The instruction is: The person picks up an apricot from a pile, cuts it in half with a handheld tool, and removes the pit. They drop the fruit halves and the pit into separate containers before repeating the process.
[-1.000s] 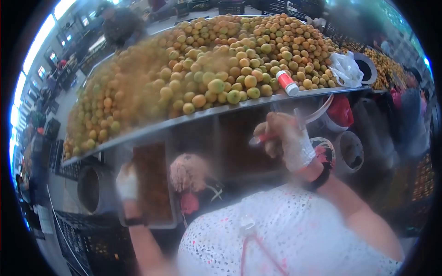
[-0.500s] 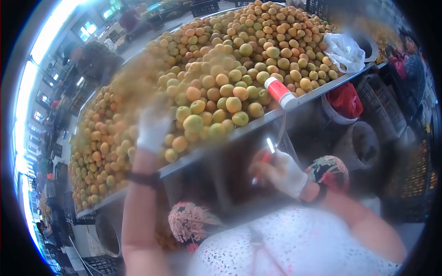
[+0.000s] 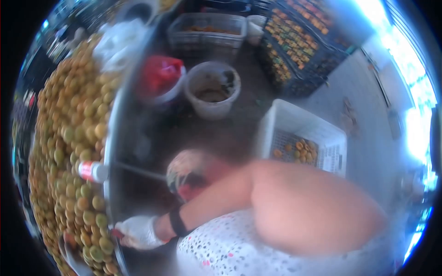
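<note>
While the right hand (image 3: 139, 232) grips a red tool (image 3: 117, 233) just beside the worktop (image 3: 107, 152) rim, the blurred left hand (image 3: 74, 258) is at the heaped fruit (image 3: 76, 108) on top; whether its fingers are spread or pinching one, I cannot tell. A red-and-white bottle (image 3: 93, 171) lies between heap and rim.

The fruit pile (image 3: 76, 110) is a total mix of orange, yellow and green. Right hand (image 3: 137, 232) is gloved in white, wristband (image 3: 177, 221) black, and the small handle (image 3: 117, 233) at the fingers is red. Clothing (image 3: 214, 241) is white with dark and pink specks (kinda terrazzo, honestly). Bottle (image 3: 92, 171) is red and white, plastic bag (image 3: 120, 43) whitish, near crate (image 3: 332, 158) white, stacked crates (image 3: 301, 85) dark.
</note>
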{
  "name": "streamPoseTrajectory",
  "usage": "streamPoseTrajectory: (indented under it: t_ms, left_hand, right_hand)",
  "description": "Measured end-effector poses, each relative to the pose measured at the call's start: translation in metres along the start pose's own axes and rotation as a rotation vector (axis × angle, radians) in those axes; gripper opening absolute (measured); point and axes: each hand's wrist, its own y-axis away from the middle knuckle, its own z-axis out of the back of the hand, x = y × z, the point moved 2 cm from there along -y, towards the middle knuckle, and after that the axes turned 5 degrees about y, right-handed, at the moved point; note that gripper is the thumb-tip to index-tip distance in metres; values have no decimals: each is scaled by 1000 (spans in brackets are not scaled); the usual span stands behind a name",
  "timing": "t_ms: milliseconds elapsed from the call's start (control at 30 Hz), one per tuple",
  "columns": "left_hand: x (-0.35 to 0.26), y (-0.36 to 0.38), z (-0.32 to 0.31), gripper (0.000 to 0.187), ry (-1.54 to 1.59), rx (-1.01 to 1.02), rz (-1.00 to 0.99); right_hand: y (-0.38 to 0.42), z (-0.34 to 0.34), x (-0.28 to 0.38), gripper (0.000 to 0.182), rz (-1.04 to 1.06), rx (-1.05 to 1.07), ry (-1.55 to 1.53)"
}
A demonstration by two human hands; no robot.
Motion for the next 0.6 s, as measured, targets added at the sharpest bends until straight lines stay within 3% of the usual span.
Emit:
streamPoseTrajectory:
  t_ms: [67, 100, 133, 200, 333, 400, 433, 467, 500, 533, 600]
  left_hand:
    - [-8, 45, -45, 68, 506, 29, 278]
    - [-5, 71, -64, 68, 722, 64, 308]
    - [7, 93, -78, 73, 524, -50, 219]
    - [29, 117, -109, 83, 626, 32, 289]
    - [46, 126, -209, 67, 664, 305, 304]
    - [27, 147, -227, 60, 645, 297, 259]
    - [8, 163, -229, 57, 629, 259, 224]
    - [-9, 181, -233, 53, 613, 216, 187]
    - [-38, 196, -260, 58, 340, -57, 126]
    - [-42, 197, -256, 61, 269, 45, -25]
    - [-58, 203, -268, 64, 84, 19, -93]
  right_hand:
    - [4, 3, 0, 23, -111, 58, -163]
    - [11, 10, 7, 23, -52, 11, -115]
    - [26, 16, 15, 23, -31, -6, -116]
    - [39, 16, 18, 23, -11, -44, -162]
    - [75, 41, 40, 20, 11, -48, -226]
    - [75, 29, 32, 18, 201, 16, -524]
    - [96, 44, 47, 18, 130, 93, -567]
    - [106, 37, 50, 18, 240, -160, -413]
    - [115, 29, 52, 19, 347, -420, -270]
    - [111, 47, 62, 26, 239, 57, -552]
    - [127, 63, 67, 26, 460, -152, 101]
